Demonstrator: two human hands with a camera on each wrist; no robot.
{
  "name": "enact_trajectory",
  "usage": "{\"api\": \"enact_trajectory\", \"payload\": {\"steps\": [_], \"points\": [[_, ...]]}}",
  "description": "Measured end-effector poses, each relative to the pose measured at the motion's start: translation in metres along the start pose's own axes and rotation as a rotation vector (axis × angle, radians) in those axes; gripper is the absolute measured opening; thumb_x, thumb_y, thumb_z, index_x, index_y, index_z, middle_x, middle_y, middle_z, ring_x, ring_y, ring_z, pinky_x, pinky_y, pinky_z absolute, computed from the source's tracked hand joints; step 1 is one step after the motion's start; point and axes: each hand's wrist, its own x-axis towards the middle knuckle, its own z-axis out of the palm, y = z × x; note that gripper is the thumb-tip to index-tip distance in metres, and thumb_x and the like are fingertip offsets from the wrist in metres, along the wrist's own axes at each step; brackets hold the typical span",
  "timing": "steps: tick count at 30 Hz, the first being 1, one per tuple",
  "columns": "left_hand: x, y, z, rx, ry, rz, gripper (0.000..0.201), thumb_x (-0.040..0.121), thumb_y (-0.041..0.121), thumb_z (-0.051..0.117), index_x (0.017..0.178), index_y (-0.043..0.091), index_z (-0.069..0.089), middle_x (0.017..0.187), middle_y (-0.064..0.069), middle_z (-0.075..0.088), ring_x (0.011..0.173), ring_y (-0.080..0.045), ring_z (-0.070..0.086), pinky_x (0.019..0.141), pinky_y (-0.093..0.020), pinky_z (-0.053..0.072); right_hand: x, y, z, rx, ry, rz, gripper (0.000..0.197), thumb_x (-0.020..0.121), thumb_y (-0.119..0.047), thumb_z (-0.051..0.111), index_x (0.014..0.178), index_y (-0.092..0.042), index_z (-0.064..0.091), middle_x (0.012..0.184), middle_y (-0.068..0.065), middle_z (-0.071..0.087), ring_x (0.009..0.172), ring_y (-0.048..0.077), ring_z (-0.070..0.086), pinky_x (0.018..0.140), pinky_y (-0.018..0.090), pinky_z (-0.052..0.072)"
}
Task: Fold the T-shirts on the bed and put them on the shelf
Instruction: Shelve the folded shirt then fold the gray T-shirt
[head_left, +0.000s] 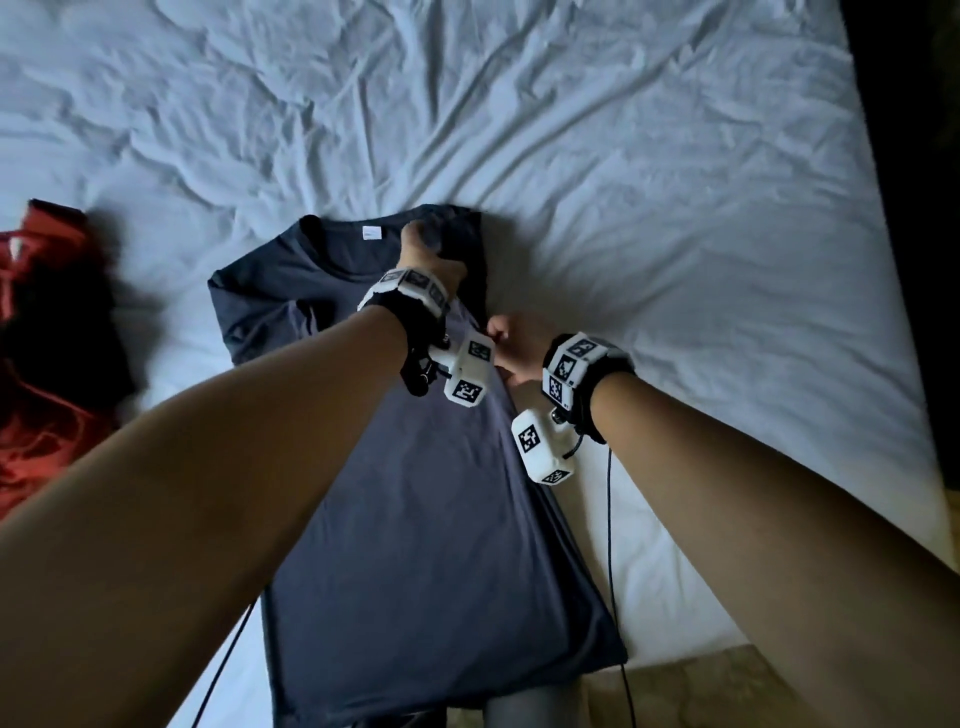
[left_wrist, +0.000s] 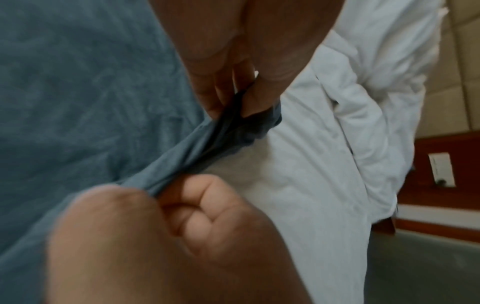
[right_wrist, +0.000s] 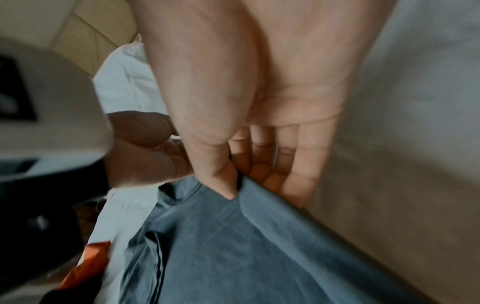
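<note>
A dark blue-grey T-shirt (head_left: 415, 493) lies flat on the white bed (head_left: 623, 182), collar at the far end, its left sleeve folded in. My left hand (head_left: 431, 254) reaches across and grips bunched fabric at the shirt's right shoulder. The left wrist view shows that hand (left_wrist: 233, 92) pinching the dark cloth (left_wrist: 78, 102). My right hand (head_left: 511, 343) pinches the shirt's right edge a little nearer to me. In the right wrist view its thumb and fingers (right_wrist: 241, 181) close on the edge of the shirt (right_wrist: 233, 257).
A red and black garment (head_left: 47, 389) lies crumpled at the bed's left edge. Wrinkled sheet stretches beyond and to the right of the shirt. Cables (head_left: 613, 545) hang from both wrists. Patterned floor (head_left: 727, 686) shows at the near edge, and a padded headboard (left_wrist: 454, 72) in the left wrist view.
</note>
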Motion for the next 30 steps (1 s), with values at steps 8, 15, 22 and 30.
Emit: {"api": "enact_trajectory", "payload": {"steps": [8,15,22,30], "points": [[0.020,-0.036,-0.037,-0.086,-0.028,-0.091,0.052,0.086,-0.003,0.058,0.136,0.009,0.051,0.129,-0.010,0.060,0.117,-0.023,0.058,0.082,-0.017,0.043,0.017,-0.026,0.040,-0.154,-0.018,-0.042,0.025,0.092,-0.013,0.057,0.115,-0.003,0.061,0.110,0.018,0.066,0.090,0.028,0.070,0.072,0.038,0.061],[0.040,-0.062,-0.046,-0.102,-0.010,-0.090,0.047,0.086,0.000,0.057,0.132,0.010,0.055,0.124,-0.008,0.063,0.116,-0.020,0.058,0.085,-0.014,0.041,0.039,-0.032,0.057,-0.458,-0.002,-0.050,0.026,0.079,-0.016,0.069,0.067,-0.019,0.046,0.070,0.000,0.061,0.078,0.026,0.069,0.066,0.028,0.047],[0.028,-0.077,-0.047,-0.093,0.039,-0.080,0.052,0.077,0.023,0.068,0.126,0.013,0.054,0.110,-0.003,0.064,0.100,-0.020,0.063,0.093,-0.030,0.051,0.030,-0.020,0.076,-0.230,0.040,-0.046,0.017,0.086,-0.016,0.052,0.089,-0.005,0.065,0.093,0.023,0.070,0.087,0.040,0.069,0.080,0.052,0.056],[-0.023,-0.097,-0.054,-0.015,-0.086,-0.141,0.037,0.087,0.024,0.056,0.116,0.003,0.062,0.105,-0.018,0.069,0.087,-0.030,0.067,0.078,-0.035,0.055,-0.013,0.017,0.075,-0.073,0.030,0.091,0.016,0.085,-0.016,0.052,0.075,-0.026,0.061,0.089,0.011,0.072,0.086,0.028,0.072,0.080,0.044,0.060]]}}
